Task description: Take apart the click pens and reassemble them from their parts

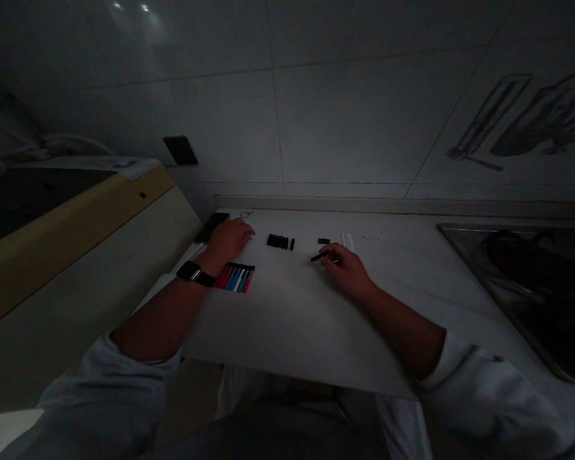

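My right hand [345,265] rests on the white counter [292,313] and pinches a thin black pen [317,257] that points left. My left hand [227,240], with a black watch [194,273] on its wrist, lies on the counter with fingers curled, beside a dark phone [212,226]; I cannot make out anything in it. Just below that hand lies a row of red, blue and white pens [236,278]. Between the hands sits a row of several black caps [280,241]. A small black piece [323,241] and white sticks [348,241] lie above my right hand.
A sink [527,281] is set into the counter at the right. A tiled wall [354,115] rises behind. At the left stands a lower unit with a tan edge [76,223]. The scene is dim.
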`<action>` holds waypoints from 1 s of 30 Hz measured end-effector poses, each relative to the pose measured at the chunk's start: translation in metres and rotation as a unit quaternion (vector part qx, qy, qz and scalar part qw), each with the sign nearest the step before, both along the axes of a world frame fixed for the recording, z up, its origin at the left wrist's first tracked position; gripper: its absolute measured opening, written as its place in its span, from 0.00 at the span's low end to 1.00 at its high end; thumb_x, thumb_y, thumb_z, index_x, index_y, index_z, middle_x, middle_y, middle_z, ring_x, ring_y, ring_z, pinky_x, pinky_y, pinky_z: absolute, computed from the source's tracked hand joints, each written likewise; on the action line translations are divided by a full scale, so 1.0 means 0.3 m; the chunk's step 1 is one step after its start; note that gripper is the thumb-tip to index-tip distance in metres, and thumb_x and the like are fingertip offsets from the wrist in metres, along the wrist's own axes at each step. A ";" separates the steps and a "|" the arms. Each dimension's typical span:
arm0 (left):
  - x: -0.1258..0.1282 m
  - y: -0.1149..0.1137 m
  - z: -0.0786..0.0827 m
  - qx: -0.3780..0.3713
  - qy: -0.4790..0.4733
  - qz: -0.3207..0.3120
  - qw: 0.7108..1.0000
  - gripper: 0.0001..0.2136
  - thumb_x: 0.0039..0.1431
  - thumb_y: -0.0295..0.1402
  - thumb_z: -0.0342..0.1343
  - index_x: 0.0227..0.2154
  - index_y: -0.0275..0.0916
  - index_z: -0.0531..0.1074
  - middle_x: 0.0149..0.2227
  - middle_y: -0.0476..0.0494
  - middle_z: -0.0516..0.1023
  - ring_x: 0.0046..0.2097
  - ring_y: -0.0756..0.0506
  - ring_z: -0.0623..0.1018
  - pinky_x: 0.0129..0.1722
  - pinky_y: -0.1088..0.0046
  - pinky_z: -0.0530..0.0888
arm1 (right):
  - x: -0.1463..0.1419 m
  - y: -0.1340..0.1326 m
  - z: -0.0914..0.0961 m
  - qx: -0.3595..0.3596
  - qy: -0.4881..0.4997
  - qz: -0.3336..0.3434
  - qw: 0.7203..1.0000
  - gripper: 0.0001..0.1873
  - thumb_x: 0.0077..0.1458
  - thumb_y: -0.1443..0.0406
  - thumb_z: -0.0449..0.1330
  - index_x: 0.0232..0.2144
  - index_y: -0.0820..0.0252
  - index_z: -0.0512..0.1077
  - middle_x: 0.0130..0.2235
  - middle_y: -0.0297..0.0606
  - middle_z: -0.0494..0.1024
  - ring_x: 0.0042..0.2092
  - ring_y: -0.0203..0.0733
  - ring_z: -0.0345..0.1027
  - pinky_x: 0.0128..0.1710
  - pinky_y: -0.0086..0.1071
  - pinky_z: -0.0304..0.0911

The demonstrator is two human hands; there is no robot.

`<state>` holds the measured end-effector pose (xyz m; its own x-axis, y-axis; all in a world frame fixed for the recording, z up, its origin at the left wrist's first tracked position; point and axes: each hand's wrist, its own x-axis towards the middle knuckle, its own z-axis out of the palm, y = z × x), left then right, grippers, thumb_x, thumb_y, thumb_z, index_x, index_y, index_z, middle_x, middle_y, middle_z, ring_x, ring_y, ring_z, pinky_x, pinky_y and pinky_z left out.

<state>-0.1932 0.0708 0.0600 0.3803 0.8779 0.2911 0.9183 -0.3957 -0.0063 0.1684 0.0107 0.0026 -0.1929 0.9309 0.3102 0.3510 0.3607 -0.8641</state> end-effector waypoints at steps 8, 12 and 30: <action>0.325 -0.163 0.057 -0.089 -0.113 -0.269 0.952 0.22 0.65 0.34 0.62 0.60 0.47 0.70 0.59 0.41 0.75 0.62 0.39 0.72 0.64 0.57 0.68 | -0.012 0.006 -0.007 -0.089 0.089 0.082 0.989 0.19 0.56 0.57 0.61 0.48 0.54 0.71 0.36 0.34 0.75 0.34 0.39 0.72 0.37 0.36 0.69; 0.412 -0.196 0.042 -0.111 -0.136 -0.323 0.930 0.30 0.62 0.31 0.64 0.65 0.49 0.63 0.64 0.40 0.71 0.65 0.38 0.70 0.65 0.54 0.66 | -0.016 0.003 -0.004 -0.111 0.100 0.119 0.982 0.27 0.53 0.56 0.62 0.54 0.54 0.64 0.33 0.30 0.74 0.32 0.38 0.71 0.36 0.34 0.68; 0.370 0.095 -0.131 -0.095 -0.115 -0.182 0.972 0.23 0.57 0.30 0.64 0.56 0.41 0.72 0.57 0.39 0.79 0.57 0.37 0.77 0.60 0.57 0.71 | 0.002 -0.015 0.027 0.006 -0.025 0.039 0.999 0.19 0.60 0.62 0.58 0.54 0.54 0.68 0.39 0.36 0.79 0.36 0.39 0.73 0.41 0.35 0.67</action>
